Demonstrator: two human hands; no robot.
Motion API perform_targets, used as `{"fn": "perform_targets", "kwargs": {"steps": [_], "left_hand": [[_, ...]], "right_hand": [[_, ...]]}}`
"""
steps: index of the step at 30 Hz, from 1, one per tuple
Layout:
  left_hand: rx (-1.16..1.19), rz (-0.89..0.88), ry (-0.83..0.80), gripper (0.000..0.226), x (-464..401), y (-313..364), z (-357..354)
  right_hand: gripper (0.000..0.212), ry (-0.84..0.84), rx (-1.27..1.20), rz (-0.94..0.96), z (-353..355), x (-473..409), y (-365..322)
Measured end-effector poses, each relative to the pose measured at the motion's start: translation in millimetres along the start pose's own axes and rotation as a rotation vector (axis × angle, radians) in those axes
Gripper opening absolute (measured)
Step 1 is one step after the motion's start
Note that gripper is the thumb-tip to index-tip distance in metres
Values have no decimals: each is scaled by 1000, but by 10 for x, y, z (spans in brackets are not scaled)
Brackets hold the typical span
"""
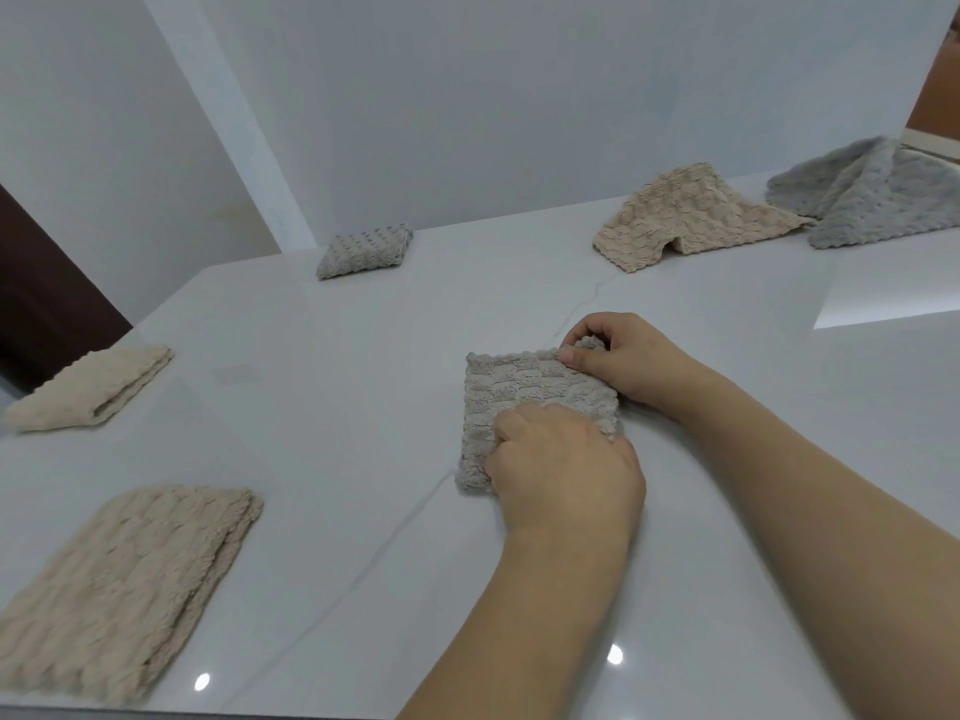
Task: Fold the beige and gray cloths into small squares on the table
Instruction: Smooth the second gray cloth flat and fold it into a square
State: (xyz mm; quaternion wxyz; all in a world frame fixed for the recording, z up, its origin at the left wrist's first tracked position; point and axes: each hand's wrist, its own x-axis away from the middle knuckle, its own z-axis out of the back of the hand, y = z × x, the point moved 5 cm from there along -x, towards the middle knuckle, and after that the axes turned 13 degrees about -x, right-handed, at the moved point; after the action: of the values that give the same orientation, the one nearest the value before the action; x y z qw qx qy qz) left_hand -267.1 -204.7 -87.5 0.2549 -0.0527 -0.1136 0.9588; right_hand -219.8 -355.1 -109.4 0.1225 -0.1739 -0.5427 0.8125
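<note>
A folded gray cloth (524, 392) lies as a small square on the white table (363, 387), near its middle. My right hand (623, 361) pinches the cloth's far right corner. Resting on the near edge, my left hand (563, 465) has its fingers curled into the fabric. A loosely heaped beige cloth (680, 215) and a heaped gray cloth (878, 194) sit at the far right. One small folded gray square (363, 249) lies at the far edge.
A folded beige cloth (93, 387) lies at the left edge of the table. A larger folded beige cloth (119, 579) lies at the near left. White walls stand behind the table, with a dark door (47, 304) at the left.
</note>
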Motion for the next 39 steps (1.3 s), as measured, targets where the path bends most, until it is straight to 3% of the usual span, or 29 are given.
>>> {"fn": "perform_targets", "kwargs": {"steps": [4, 7, 10, 14, 18, 21, 32, 36, 39], "left_hand": [[47, -21, 47, 39, -2, -9, -20], [124, -5, 231, 30, 130, -39, -18], [202, -35, 262, 42, 285, -8, -120], [180, -49, 236, 52, 338, 0, -185], [202, -20, 297, 47, 279, -23, -160], [201, -28, 291, 44, 261, -31, -127], [128, -82, 265, 47, 227, -52, -143], [139, -102, 160, 57, 277, -76, -174], [135, -210, 17, 71, 385, -118, -197]], "right_hand": [[7, 0, -17, 2, 5, 11, 0], [6, 11, 47, 15, -19, -2, -15], [10, 101, 71, 27, 38, -22, -45], [8, 72, 89, 8, 44, 14, -83], [49, 87, 619, -5, 122, 114, -207], [64, 28, 633, -97, 98, 177, -198], [48, -83, 602, -147, -18, 159, -149], [37, 48, 531, -95, 34, 158, -162], [33, 128, 500, -89, 75, 162, -162]]}}
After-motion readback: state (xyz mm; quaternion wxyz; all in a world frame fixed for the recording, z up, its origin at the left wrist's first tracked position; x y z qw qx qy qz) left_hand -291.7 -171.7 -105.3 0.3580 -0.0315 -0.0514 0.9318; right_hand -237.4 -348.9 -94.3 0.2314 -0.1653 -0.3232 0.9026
